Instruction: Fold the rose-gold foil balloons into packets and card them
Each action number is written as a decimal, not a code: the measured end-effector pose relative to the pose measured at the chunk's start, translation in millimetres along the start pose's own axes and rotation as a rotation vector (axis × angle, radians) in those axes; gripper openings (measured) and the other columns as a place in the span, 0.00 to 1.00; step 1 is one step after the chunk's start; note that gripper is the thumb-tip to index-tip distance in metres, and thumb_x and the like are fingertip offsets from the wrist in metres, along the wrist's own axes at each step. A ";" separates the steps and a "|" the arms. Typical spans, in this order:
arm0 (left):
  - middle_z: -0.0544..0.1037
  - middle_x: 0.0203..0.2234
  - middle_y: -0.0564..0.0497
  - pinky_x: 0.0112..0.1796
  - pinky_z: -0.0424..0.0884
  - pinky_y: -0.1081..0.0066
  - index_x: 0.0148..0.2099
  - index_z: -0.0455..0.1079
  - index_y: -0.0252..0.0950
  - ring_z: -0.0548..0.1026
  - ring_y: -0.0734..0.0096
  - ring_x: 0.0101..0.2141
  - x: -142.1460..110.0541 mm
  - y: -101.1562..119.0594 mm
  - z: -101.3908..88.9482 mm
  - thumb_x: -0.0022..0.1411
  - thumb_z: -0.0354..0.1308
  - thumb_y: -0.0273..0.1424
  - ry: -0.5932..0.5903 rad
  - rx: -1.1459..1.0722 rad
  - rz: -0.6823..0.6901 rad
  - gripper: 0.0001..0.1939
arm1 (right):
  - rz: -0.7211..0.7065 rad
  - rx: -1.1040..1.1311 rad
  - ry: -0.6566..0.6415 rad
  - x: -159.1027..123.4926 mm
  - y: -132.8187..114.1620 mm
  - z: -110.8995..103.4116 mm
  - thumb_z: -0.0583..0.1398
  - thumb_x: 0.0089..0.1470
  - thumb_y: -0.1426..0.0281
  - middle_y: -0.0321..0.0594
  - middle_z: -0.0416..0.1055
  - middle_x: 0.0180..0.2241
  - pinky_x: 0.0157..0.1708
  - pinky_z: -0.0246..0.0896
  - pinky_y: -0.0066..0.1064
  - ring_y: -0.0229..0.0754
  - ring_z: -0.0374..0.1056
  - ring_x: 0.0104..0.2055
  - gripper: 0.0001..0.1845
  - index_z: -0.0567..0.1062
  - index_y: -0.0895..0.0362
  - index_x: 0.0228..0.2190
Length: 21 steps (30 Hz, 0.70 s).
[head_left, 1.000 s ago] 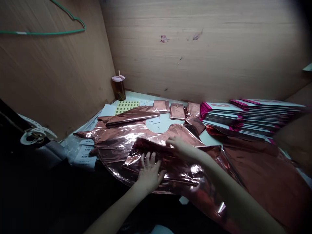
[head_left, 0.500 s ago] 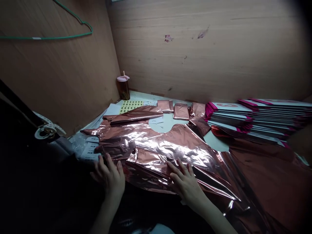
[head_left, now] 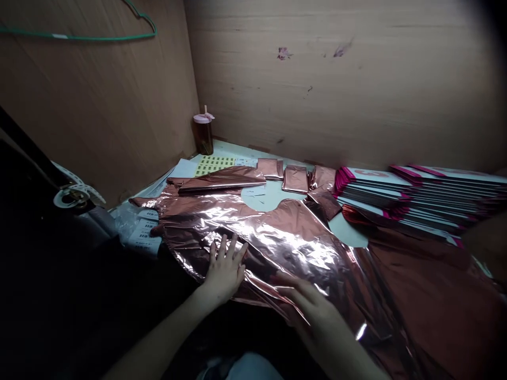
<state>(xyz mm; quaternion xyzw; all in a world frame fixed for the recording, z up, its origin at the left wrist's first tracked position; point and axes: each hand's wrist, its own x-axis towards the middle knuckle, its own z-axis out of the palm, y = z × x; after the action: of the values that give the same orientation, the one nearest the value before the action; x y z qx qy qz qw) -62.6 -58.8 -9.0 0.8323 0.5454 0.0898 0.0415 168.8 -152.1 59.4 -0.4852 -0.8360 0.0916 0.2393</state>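
Note:
A large, flat rose-gold foil balloon (head_left: 222,211) spreads over the table, creased and shiny, with a rounded cut-out on its far side. My left hand (head_left: 225,272) lies palm down on its near part, fingers spread. To the right, my right hand (head_left: 317,309) is at the near edge by a bright crease, its fingers stretched out over the foil and smeared by motion. Its thumb is hard to make out. On the far left part rests a folded foil strip (head_left: 222,180).
Small folded foil packets (head_left: 295,179) sit at the back. Stacked pink-edged card sleeves (head_left: 376,182) stand at the back right. A lidded cup (head_left: 203,134), yellow label sheet (head_left: 214,164), and bagged barcode labels (head_left: 144,235) are leftward. A green hanger (head_left: 99,38) hangs on the side panel.
My left hand has moved right and forward onto the foil. The folded flap in front now looks flatter on its left part. My right hand has shifted slightly right.

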 end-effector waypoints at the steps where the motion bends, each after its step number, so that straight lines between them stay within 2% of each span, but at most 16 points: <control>1: 0.48 0.70 0.44 0.62 0.40 0.37 0.69 0.54 0.42 0.43 0.41 0.68 7.9 -5.0 -4.7 0.68 0.48 0.35 -0.051 -0.020 0.046 0.29 | 0.010 -0.018 -0.022 1.8 9.5 -9.8 0.51 0.65 0.69 0.45 0.68 0.58 0.53 0.70 0.41 0.48 0.66 0.59 0.17 0.74 0.52 0.51; 3: 0.48 0.70 0.42 0.62 0.38 0.38 0.67 0.58 0.38 0.41 0.44 0.68 31.0 -12.1 -13.9 0.69 0.45 0.34 -0.145 -0.077 0.191 0.25 | -0.003 -0.051 -0.086 10.4 31.4 -12.6 0.48 0.66 0.69 0.46 0.64 0.61 0.57 0.66 0.45 0.50 0.58 0.64 0.20 0.71 0.54 0.55; 6: 0.48 0.70 0.45 0.65 0.35 0.45 0.61 0.63 0.36 0.41 0.54 0.69 72.9 -19.9 -22.3 0.71 0.45 0.38 -0.207 -0.161 0.432 0.21 | -0.057 -0.032 -0.244 29.6 53.2 16.8 0.47 0.67 0.69 0.46 0.57 0.65 0.62 0.56 0.52 0.52 0.47 0.69 0.24 0.65 0.56 0.61; 9: 0.50 0.69 0.47 0.65 0.34 0.49 0.62 0.62 0.39 0.43 0.59 0.69 105.9 -27.3 -23.4 0.69 0.51 0.41 -0.208 -0.178 0.516 0.23 | -0.133 -0.041 -0.365 39.7 48.6 48.9 0.51 0.66 0.64 0.43 0.47 0.68 0.65 0.44 0.57 0.54 0.37 0.71 0.29 0.56 0.54 0.66; 12: 0.53 0.68 0.45 0.65 0.37 0.46 0.66 0.57 0.39 0.47 0.54 0.68 118.9 -30.8 -22.9 0.68 0.54 0.42 -0.178 -0.170 0.515 0.29 | -0.207 -0.050 -0.397 33.0 30.2 55.6 0.52 0.65 0.57 0.39 0.38 0.70 0.66 0.40 0.57 0.54 0.32 0.71 0.35 0.47 0.50 0.68; 15: 0.55 0.67 0.37 0.62 0.42 0.42 0.66 0.56 0.29 0.47 0.48 0.67 102.4 -26.5 -27.7 0.72 0.43 0.37 -0.091 -0.161 0.475 0.26 | -0.221 -0.044 -0.400 21.8 17.5 47.2 0.50 0.66 0.59 0.36 0.36 0.70 0.67 0.41 0.53 0.51 0.32 0.72 0.34 0.43 0.47 0.68; 17: 0.62 0.64 0.37 0.60 0.51 0.46 0.63 0.62 0.27 0.55 0.52 0.65 72.7 -22.3 -34.2 0.71 0.39 0.28 -0.058 -0.166 0.485 0.23 | -0.198 -0.047 -0.384 18.1 14.7 43.8 0.50 0.67 0.63 0.36 0.36 0.70 0.67 0.42 0.51 0.49 0.33 0.72 0.33 0.44 0.49 0.68; 19: 0.70 0.59 0.42 0.59 0.60 0.56 0.59 0.68 0.35 0.65 0.60 0.61 33.4 -20.9 -40.1 0.67 0.46 0.25 -0.076 -0.194 0.572 0.21 | -0.169 -0.033 -0.350 17.1 14.6 44.3 0.50 0.65 0.68 0.38 0.38 0.70 0.67 0.42 0.50 0.48 0.33 0.72 0.34 0.47 0.52 0.68; 21: 0.66 0.62 0.41 0.61 0.59 0.55 0.64 0.63 0.38 0.64 0.57 0.62 -5.6 -23.8 -41.0 0.60 0.56 0.28 -0.104 -0.212 0.672 0.29 | -0.135 0.011 -0.307 17.0 15.9 45.5 0.51 0.61 0.73 0.40 0.42 0.69 0.67 0.44 0.49 0.46 0.35 0.71 0.33 0.52 0.56 0.67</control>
<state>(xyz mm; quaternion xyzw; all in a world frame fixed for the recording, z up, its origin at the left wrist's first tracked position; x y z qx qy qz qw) -94.2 -55.6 26.6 0.9597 0.2262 0.1118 0.1235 151.7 -125.9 19.1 -0.4071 -0.8929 0.1528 0.1169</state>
